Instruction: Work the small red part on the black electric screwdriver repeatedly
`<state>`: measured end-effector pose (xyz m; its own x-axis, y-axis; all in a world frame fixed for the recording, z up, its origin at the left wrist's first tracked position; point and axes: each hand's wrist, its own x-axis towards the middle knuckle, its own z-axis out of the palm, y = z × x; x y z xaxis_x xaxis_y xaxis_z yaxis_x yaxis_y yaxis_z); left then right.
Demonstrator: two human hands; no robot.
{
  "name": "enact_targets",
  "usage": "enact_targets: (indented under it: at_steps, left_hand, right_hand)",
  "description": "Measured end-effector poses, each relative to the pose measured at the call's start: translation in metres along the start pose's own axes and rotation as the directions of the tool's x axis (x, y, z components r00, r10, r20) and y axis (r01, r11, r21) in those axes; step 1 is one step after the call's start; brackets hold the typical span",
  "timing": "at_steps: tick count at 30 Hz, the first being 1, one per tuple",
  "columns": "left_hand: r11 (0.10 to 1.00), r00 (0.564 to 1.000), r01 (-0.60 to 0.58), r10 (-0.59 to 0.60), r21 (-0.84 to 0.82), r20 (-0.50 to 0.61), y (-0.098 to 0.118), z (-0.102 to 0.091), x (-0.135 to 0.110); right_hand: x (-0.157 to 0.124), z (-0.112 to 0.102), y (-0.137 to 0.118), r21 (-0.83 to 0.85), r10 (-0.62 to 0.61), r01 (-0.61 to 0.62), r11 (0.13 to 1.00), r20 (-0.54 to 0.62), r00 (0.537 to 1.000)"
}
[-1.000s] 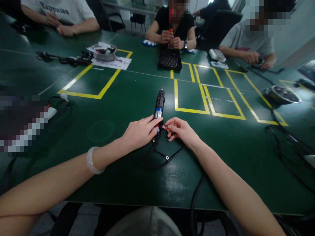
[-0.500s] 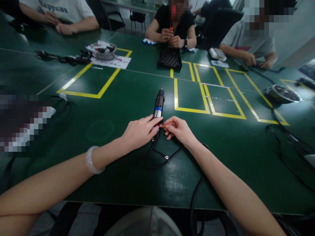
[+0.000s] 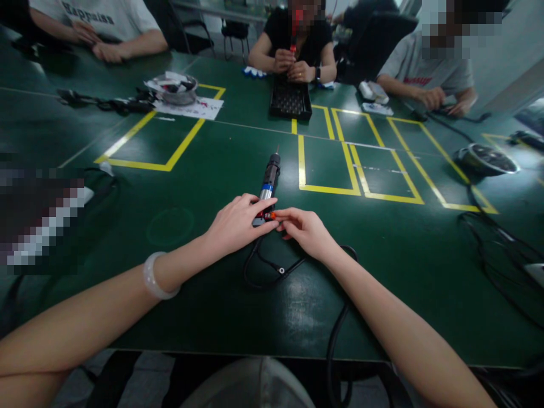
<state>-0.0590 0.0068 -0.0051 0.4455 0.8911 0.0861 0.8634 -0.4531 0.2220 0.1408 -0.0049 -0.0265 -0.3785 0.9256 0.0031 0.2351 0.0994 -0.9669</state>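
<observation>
Screwdriver [image 3: 268, 180] lies on the worktop [image 3: 212, 306], rear partly hidden by the left hand [image 3: 236, 224] grasping it; right hand [image 3: 306, 229] touches an orange piece [image 3: 272, 215], grip unclear; open room reaches yellow tape [image 3: 329, 190]

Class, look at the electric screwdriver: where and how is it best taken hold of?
On the electric screwdriver, probably the barrel just beyond the left hand, from above, closing across its sides: that slim, round stretch shows uncovered. The thin bit points away and the black cable loops toward the near side, so both ends suit less.
</observation>
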Motion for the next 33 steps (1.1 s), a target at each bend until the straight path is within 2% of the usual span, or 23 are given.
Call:
enact_targets:
  at_steps: [5, 9, 11, 18, 22, 26, 30, 33]
  left_hand:
    - [0.996, 1.0, 0.006, -0.007, -0.094, -0.012, -0.01, 0.004, 0.001]
    - [0.995, 1.0, 0.01, -0.01, -0.098, 0.005, -0.013, 0.004, 0.002]
    - [0.996, 1.0, 0.013, -0.012, -0.083, 0.014, -0.013, 0.003, 0.003]
    - [0.996, 0.999, 0.018, -0.021, 0.082, 0.034, -0.009, -0.005, 0.002]
    - [0.992, 0.999, 0.013, -0.019, 0.122, 0.049, -0.006, -0.01, 0.001]
    - [0.979, 0.999, 0.014, -0.022, 0.204, 0.039, -0.007, -0.014, 0.003]
    - [0.963, 0.999, 0.039, -0.047, 0.268, 0.023, -0.019, -0.019, 0.008]
    - [0.954, 0.995, 0.095, -0.102, 0.285, 0.009, -0.038, -0.023, 0.015]
  right_hand:
    - [-0.004, 0.001, -0.003, -0.152, -0.066, 0.076, 0.985, 0.07, 0.995]
    - [-0.004, 0.001, -0.004, -0.119, -0.086, 0.104, 0.988, 0.146, 0.986]
    - [-0.003, 0.0, -0.005, -0.072, -0.077, 0.088, 0.994, 0.148, 0.986]
    - [-0.001, -0.012, -0.003, 0.052, 0.01, -0.011, 0.999, 0.012, 1.0]
    - [0.0, -0.02, -0.002, 0.062, -0.008, 0.013, 0.998, -0.077, 0.997]
    - [0.002, -0.031, 0.004, -0.011, -0.045, 0.044, 0.999, -0.166, 0.985]
    - [0.004, -0.046, 0.015, -0.085, -0.079, 0.059, 0.995, -0.25, 0.965]
    - [0.006, -0.053, 0.023, -0.089, -0.078, 0.054, 0.995, -0.292, 0.953]
